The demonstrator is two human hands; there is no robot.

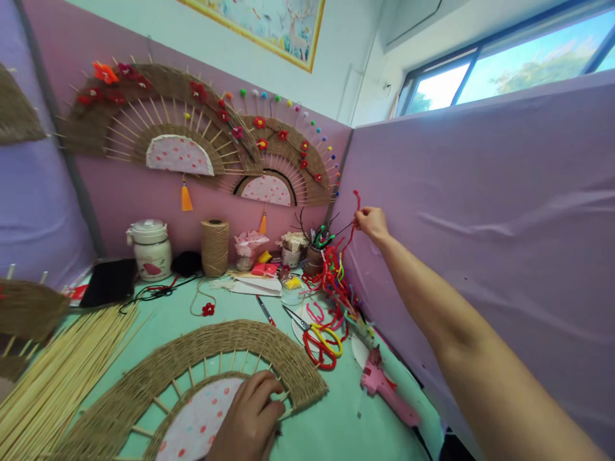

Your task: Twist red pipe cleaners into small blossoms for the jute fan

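Note:
A half-round woven fan [225, 339] with a dotted white centre lies on the table in front of me. My left hand [254, 416] is over its right half, fingers curled and closed at the short sticks. A small dark bit shows under that hand, too little to name. Stretched out to the far right, my right hand [369, 221] pinches a fuzzy red pipe cleaner [357, 199], which stands up above the fingers and hangs below them. Beneath it is a tangled heap of coloured pipe cleaners [339, 278], mostly red.
Scissors [321, 339] and a pink glue gun [390, 394] lie right of the fan. Bamboo sticks [62, 378] cover the left side. A twine spool [214, 248], a white canister [150, 250] and a pot of tools [314, 261] stand behind. A purple partition [480, 211] bounds the right.

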